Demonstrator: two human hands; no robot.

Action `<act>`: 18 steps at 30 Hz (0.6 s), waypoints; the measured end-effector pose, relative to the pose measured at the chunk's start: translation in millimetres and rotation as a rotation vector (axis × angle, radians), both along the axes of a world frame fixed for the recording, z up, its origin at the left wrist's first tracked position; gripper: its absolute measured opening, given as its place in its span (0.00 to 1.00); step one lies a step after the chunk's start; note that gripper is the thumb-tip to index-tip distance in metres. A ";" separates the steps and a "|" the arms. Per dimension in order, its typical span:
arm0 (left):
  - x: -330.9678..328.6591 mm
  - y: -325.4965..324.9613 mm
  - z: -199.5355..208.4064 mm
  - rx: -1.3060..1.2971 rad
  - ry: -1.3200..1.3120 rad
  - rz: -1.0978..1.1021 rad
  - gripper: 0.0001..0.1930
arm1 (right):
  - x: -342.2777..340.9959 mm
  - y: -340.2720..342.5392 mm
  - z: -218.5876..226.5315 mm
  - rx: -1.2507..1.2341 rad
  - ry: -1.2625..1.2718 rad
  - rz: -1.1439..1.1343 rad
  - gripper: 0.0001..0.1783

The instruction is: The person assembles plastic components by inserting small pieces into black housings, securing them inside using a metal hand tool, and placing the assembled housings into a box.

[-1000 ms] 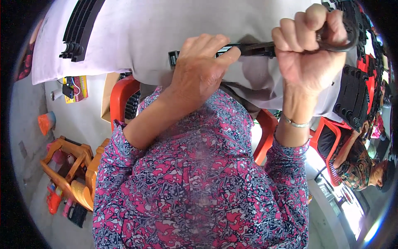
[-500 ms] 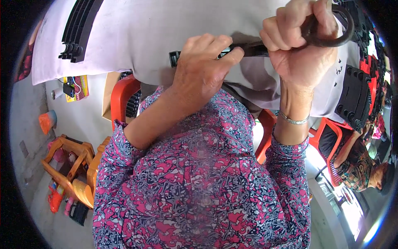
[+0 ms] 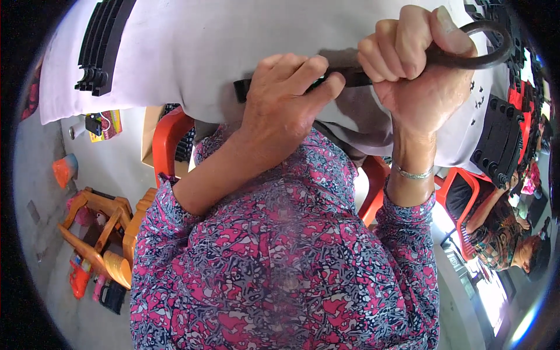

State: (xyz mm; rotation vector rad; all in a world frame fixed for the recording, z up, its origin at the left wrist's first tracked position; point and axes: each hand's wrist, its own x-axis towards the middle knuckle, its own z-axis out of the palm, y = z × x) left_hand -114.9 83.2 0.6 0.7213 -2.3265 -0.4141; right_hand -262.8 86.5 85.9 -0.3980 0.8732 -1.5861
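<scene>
Over the pale cloth-covered table [image 3: 216, 35], my left hand [image 3: 283, 99] is closed around a black plastic strip [image 3: 240, 90], whose end sticks out past the fingers on the left. My right hand [image 3: 414, 73] grips dark metal scissors with a big looped handle [image 3: 503, 49]. Their blades point left toward the strip, meeting it beside my left thumb. Shadow and fingers hide exactly where the blades touch it. Small black scraps [image 3: 475, 102] lie on the cloth to the right of my right hand.
Curved black strips [image 3: 105, 49] lie at the table's far left, with more black pieces [image 3: 499, 137] along the right edge. A red chair [image 3: 169, 143] is under me. Wooden furniture [image 3: 99, 233] stands at the lower left. Another person [image 3: 501, 245] sits at the right.
My right hand has come down a little and turned, the scissors' loop swinging outward to the right. The strip's end has tilted, and my left hand has shifted slightly. The view has moved a little.
</scene>
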 end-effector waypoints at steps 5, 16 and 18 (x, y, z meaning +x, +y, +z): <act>0.6 2.0 -2.7 -0.041 0.025 0.001 0.14 | -17.0 7.5 -19.5 -0.172 0.205 0.194 0.29; -2.6 -0.6 -5.2 -0.101 0.051 0.007 0.13 | -27.0 4.9 -27.2 -0.250 0.161 0.154 0.28; -2.3 -0.6 -3.0 -0.088 0.026 0.018 0.13 | -38.4 5.6 -34.0 -0.268 0.129 0.177 0.28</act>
